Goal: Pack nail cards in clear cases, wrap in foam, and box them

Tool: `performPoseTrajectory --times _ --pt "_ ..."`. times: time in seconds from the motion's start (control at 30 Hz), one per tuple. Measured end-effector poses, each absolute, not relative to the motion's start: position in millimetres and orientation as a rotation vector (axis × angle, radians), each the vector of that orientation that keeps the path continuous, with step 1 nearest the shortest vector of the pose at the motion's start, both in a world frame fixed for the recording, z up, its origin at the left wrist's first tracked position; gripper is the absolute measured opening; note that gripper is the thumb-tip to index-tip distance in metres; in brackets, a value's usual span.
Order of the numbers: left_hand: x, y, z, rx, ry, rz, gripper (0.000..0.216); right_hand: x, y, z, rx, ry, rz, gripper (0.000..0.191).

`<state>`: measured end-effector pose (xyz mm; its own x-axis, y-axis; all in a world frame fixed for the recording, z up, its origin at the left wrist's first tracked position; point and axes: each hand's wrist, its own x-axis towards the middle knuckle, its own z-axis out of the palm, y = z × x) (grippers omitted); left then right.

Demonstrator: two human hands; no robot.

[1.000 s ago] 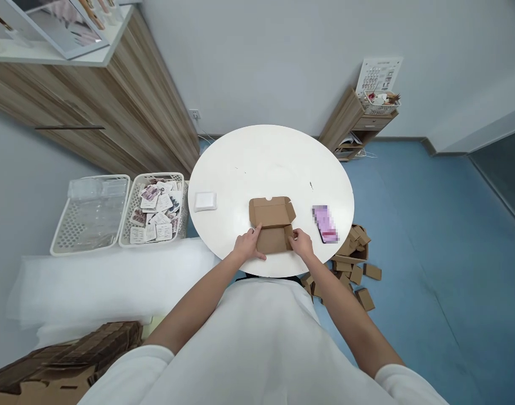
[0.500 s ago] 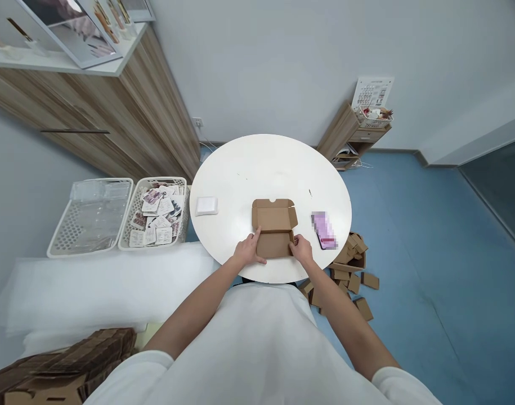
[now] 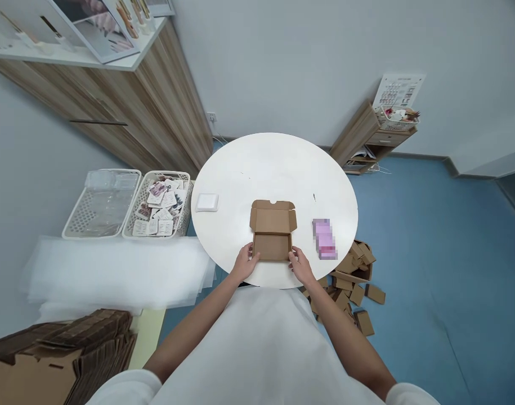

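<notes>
A small brown cardboard box [image 3: 273,247] stands on the round white table [image 3: 278,163], its lid raised and folded back away from me. Inside, the box holds nothing that I can see. My left hand [image 3: 245,263] grips the near left corner, thumb at the front edge and fingers along the side wall. At the near right corner, my right hand [image 3: 300,265] has the box in the same kind of hold. A pixelated pink-purple item [image 3: 324,239] lies to the right of the box. On the left of the table rests a small white stack [image 3: 207,202].
Two white baskets stand left of the table; one basket [image 3: 182,216] holds printed cards, the other [image 3: 77,222] clear plastic. White sheets [image 3: 113,270] and flat cardboard [image 3: 41,365] lie nearer me. Folded boxes [image 3: 356,295] are heaped on the floor at right.
Both side walls of the box now stand upright. My left hand has moved from the fold down to the near left corner, my right hand to the near right one. The view has shifted slightly.
</notes>
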<state>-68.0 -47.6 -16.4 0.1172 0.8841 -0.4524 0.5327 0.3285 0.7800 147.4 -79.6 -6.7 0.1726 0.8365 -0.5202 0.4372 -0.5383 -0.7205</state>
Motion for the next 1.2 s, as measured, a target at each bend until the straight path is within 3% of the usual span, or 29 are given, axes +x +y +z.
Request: performPoseTrajectory --times 0.4,0.87,1.0,1.2 --pt "-45 -37 -15 1.095 1.299 0.696 0.056 176 -63 -22 -1.861 -1.093 1.372 0.047" --pt "-33 -42 -14 1.184 1.524 0.661 0.056 182 -61 -22 -1.766 -1.12 1.566 0.068" --pt "-36 -45 -15 1.116 1.599 0.616 0.06 182 -69 -23 -1.832 -1.235 1.438 0.074" --pt "-63 -39 -20 1.094 1.598 0.71 0.051 170 -77 -9 -1.854 -1.485 0.818 0.077"
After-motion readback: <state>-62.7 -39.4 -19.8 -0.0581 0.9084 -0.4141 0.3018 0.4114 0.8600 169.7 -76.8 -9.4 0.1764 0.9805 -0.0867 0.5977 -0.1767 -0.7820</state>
